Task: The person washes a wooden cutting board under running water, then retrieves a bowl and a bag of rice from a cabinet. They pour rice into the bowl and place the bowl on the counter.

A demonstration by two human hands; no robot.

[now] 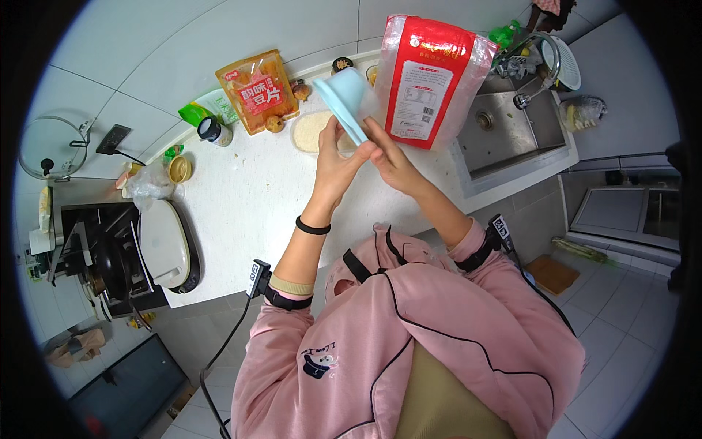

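Both hands are raised over the far side of the white table, near the sink. Left hand is closed on the rim of a light-blue plastic cup, tilted with its mouth facing toward the bag. Right hand grips the lower left edge of a red-and-clear bag of rice, held upright in the air just beside the cup, touching or nearly so; I cannot tell whether the bag top is open

Step in hand, as I read it: scooping or measuring grain from the bag with the cup. Cup contents are not visible

Below the hands, a pale round dish with white grain sits at the table's far edge. An orange snack packet leans against the wall at the far left, with a small dark-lidded jar beside it. An electric griddle sits at the table's left edge

Next move likely calls for keeping the bag steady and tipping the cup over the dish; the spill risk is at the cup lip
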